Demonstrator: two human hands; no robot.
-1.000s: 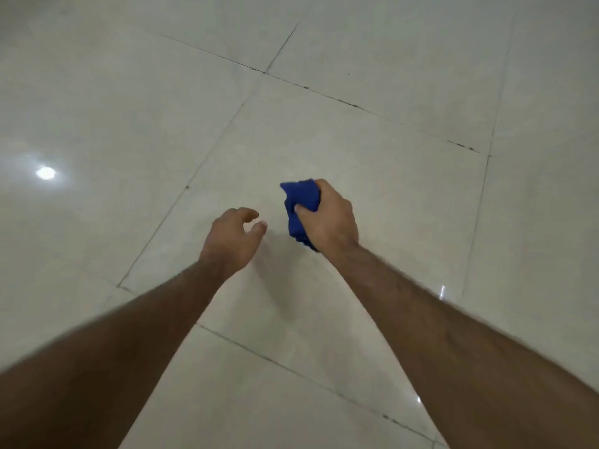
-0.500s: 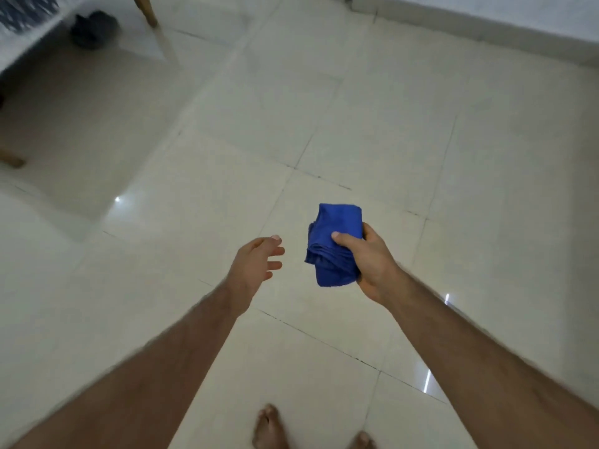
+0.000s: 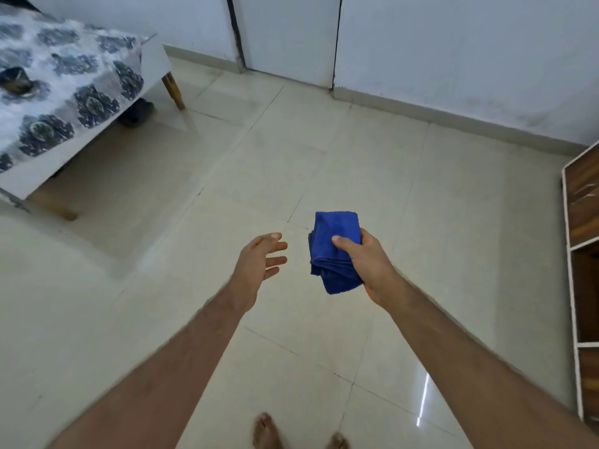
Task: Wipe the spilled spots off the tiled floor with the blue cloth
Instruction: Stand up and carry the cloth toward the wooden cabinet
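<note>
A folded blue cloth (image 3: 334,251) is held in the air well above the floor by my right hand (image 3: 369,264), thumb on top and fingers behind it. My left hand (image 3: 259,260) hovers just left of the cloth with its fingers spread and nothing in it. The glossy cream tiled floor (image 3: 324,150) stretches ahead. I cannot make out any spilled spots on the tiles from this height.
A bed (image 3: 61,89) with a patterned white and blue sheet and wooden legs stands at the left. White walls and a door (image 3: 288,34) close off the far side. A wooden shelf unit (image 3: 583,247) stands at the right edge. My bare toes (image 3: 269,431) show at the bottom.
The view has risen from close to the floor to standing height. My right hand lifted the cloth off the tiles and holds it upright; my left hand opened beside it.
</note>
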